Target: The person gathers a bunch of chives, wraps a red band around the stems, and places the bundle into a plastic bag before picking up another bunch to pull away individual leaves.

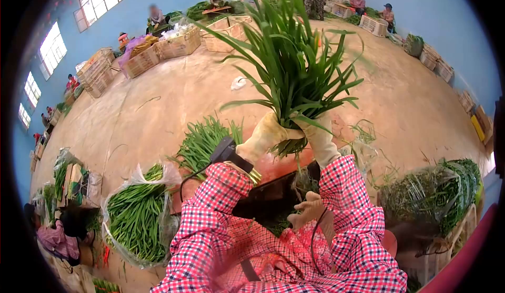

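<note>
A bunch of long green leaves [292,61] stands upright in front of me, its cut stems gripped from both sides. My left hand [265,135], in a pale yellow glove, clasps the base of the bunch from the left. My right hand [319,137], also gloved, holds the same base from the right. Both arms wear red-and-white checked sleeves. A dark device [225,151] sits strapped at my left wrist. Below the hands lies a dark tray [268,195] with leaf trimmings.
A clear bag of green stalks [138,216] lies at the lower left, a loose pile of greens [205,140] beyond it. A wrapped bundle of greens [436,193] rests at the right. Crates [179,43] and several seated people line the far walls.
</note>
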`<state>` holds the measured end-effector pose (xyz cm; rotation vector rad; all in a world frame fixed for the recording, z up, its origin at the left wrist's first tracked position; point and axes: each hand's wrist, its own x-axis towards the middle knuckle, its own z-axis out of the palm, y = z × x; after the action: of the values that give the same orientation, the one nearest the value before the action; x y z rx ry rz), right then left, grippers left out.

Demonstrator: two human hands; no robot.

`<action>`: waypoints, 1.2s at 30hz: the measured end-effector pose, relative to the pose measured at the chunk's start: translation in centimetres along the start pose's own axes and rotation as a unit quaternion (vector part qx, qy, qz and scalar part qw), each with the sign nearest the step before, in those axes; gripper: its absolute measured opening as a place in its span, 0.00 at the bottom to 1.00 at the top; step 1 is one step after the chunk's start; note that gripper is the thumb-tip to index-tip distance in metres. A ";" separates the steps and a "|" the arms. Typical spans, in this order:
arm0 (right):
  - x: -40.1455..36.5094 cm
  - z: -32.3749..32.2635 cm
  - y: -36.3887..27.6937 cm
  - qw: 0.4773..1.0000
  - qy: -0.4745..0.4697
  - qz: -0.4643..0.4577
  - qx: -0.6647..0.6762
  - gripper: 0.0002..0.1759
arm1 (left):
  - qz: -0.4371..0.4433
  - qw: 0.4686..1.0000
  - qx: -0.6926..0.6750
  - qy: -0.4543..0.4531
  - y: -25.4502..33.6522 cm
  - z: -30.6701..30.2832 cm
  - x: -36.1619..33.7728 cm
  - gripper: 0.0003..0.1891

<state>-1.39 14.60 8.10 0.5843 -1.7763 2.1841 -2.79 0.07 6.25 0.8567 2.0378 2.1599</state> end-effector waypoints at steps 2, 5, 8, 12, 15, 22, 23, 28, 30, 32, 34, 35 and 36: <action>1.2 -1.6 2.6 0.997 -0.041 -0.025 -0.062 0.21 | 0.002 1.000 -0.016 0.009 -2.7 -0.8 0.9 0.24; 1.5 -3.6 5.3 0.993 -0.093 0.022 -0.064 0.26 | -0.019 0.996 0.079 0.022 -9.3 -2.6 2.1 0.24; 0.8 -4.5 8.5 0.991 -0.094 0.093 -0.035 0.28 | -0.124 0.944 0.304 -0.013 -6.9 -2.3 1.8 0.26; 1.1 -5.2 9.0 0.981 -0.137 0.102 -0.089 0.30 | 0.008 0.955 0.290 -0.065 -14.6 -4.6 3.1 0.19; 1.7 -5.5 8.7 0.974 -0.170 0.107 -0.101 0.28 | -0.050 0.855 0.509 -0.089 -7.9 -3.1 3.8 0.16; 3.4 -3.4 7.2 0.981 -0.092 0.064 -0.160 0.28 | -0.037 0.994 -0.084 -0.061 -14.9 -4.2 6.4 0.25; 3.6 -3.0 7.1 0.982 -0.081 0.055 -0.162 0.28 | -0.035 0.995 -0.046 -0.076 -12.5 -4.1 6.2 0.26; 3.7 -1.9 6.7 0.984 -0.043 0.027 -0.170 0.26 | -0.081 0.940 0.322 -0.078 -4.1 -3.6 5.1 0.23; 3.7 -2.1 6.8 0.988 -0.056 0.056 -0.132 0.27 | -0.040 0.948 0.311 -0.059 -5.8 -3.5 5.3 0.21; 3.6 -1.7 6.1 0.989 -0.069 0.084 -0.104 0.26 | -0.028 0.952 0.301 -0.038 -6.4 -3.3 5.2 0.20; 3.6 -1.2 4.7 0.987 -0.082 0.110 -0.086 0.25 | -0.003 0.943 0.332 -0.029 -6.7 -3.2 5.1 0.19; 3.6 -0.9 4.3 0.988 -0.073 0.099 -0.099 0.24 | 0.024 0.929 0.368 -0.031 -6.7 -3.0 5.2 0.18; 3.5 -0.6 4.0 0.988 -0.063 0.088 -0.111 0.23 | 0.051 0.914 0.402 -0.033 -6.8 -2.8 5.3 0.16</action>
<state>-6.38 14.18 6.21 0.5411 -2.1790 2.0558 -10.65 0.48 1.86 1.0773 2.9205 1.2301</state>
